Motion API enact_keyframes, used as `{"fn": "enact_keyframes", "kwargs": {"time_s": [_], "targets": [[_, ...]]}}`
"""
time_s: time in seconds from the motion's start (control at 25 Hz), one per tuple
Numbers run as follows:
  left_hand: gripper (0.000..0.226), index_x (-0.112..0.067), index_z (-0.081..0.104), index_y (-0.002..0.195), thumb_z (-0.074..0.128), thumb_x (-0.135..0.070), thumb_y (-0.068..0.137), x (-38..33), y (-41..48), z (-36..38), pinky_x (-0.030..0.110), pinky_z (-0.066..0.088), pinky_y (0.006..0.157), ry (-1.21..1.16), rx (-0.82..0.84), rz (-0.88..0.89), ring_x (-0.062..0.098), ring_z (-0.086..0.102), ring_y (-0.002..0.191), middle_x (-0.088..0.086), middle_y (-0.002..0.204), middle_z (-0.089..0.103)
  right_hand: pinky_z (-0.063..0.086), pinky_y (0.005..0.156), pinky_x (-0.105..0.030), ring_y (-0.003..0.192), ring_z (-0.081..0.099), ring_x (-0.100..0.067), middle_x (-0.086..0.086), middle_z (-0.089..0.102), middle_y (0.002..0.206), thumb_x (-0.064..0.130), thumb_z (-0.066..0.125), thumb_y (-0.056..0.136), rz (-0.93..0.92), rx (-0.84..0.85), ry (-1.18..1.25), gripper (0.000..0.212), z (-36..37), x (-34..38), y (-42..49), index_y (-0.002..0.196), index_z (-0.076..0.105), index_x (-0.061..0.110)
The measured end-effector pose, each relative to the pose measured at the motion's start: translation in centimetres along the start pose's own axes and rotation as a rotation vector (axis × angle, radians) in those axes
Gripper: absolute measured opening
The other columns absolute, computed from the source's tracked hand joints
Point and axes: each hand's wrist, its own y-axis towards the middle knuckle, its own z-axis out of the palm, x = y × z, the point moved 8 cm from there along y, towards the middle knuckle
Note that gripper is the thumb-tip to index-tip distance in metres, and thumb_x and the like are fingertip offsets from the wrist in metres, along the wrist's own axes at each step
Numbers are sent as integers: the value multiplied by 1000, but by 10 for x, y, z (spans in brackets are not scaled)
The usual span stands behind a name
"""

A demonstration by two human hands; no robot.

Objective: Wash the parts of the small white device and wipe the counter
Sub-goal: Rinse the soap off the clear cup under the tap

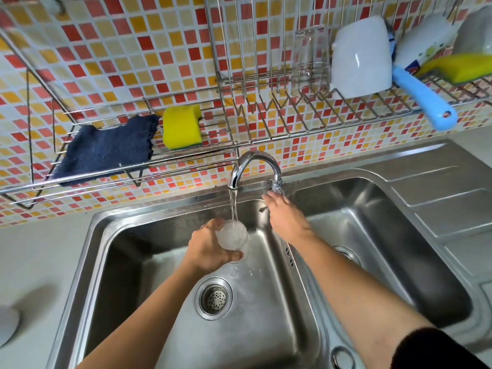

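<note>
My left hand (210,249) grips a small clear cup-shaped part (232,235) over the left sink basin (127,262). Water runs from the chrome faucet (253,166) straight into the part. My right hand (286,217) reaches to the tap handle (277,185) at the faucet's base, fingers touching it. A round white piece (8,324) lies on the grey counter (40,257) at the far left, cut off by the frame edge.
A wall rack holds a dark blue cloth (106,149) and a yellow sponge (182,127). The upper dish rack (266,102) carries a glass (310,59), a white bowl (360,57), a blue-handled brush (423,102) and another sponge (460,67). The right basin (399,249) and draining board (452,209) lie to the right.
</note>
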Motion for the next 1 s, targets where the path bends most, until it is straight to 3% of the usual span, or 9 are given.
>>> {"fn": "enact_keyframes", "kwargs": {"time_s": [0.12,0.2,0.4,0.52,0.64,0.8,0.88,1.0], "targets": [[90,-20,49,128,87,-44,50,-3,-3,-4,26,44,93,12,-17,21,22,55,111,-2,123,59,46,96,-43,129,39,-30,-16,35,141,-11,47,82,-88,243,-286,65,21,12,20,141,26,5],[91,-20,48,129,87,-44,50,-6,-2,-7,26,43,92,27,-30,32,23,55,113,-1,124,59,50,85,-43,116,50,-30,-16,43,131,-11,48,82,-99,267,-353,55,24,15,24,134,33,1],[89,-19,48,126,88,-40,50,-11,0,-5,21,41,84,0,-18,14,21,55,111,0,123,58,47,80,-44,100,60,-39,-21,54,113,-10,35,86,30,113,-38,32,-5,-5,20,116,41,2],[86,-19,46,125,88,-38,52,-13,-1,5,25,44,85,-14,23,-7,25,55,109,4,121,59,47,88,-43,103,58,-37,-16,59,117,-5,29,90,190,20,272,42,-9,-38,17,127,42,10],[86,-20,45,127,87,-37,54,-9,-2,9,29,46,90,-84,28,-61,27,55,109,4,121,59,46,96,-45,111,57,-35,-17,53,131,0,36,94,257,-47,428,49,-11,-39,10,141,30,11],[84,-15,46,124,88,-35,54,2,-14,8,26,45,85,-230,-44,-147,19,56,99,2,116,59,13,114,-31,142,18,-29,-18,13,155,25,31,98,235,-41,219,57,7,-22,-53,146,13,0],[82,-16,51,120,88,-38,50,5,-20,7,28,48,84,-214,-85,-139,19,58,96,2,114,61,13,112,-35,141,21,-31,-20,19,152,35,20,93,244,-26,127,63,29,-18,-96,143,23,-4],[86,-21,49,123,82,-44,46,7,-27,5,36,48,89,-38,-127,-89,23,57,103,1,114,54,29,104,-45,131,41,-33,-20,41,142,32,20,86,363,101,89,64,67,-24,-130,133,43,-5]]}}
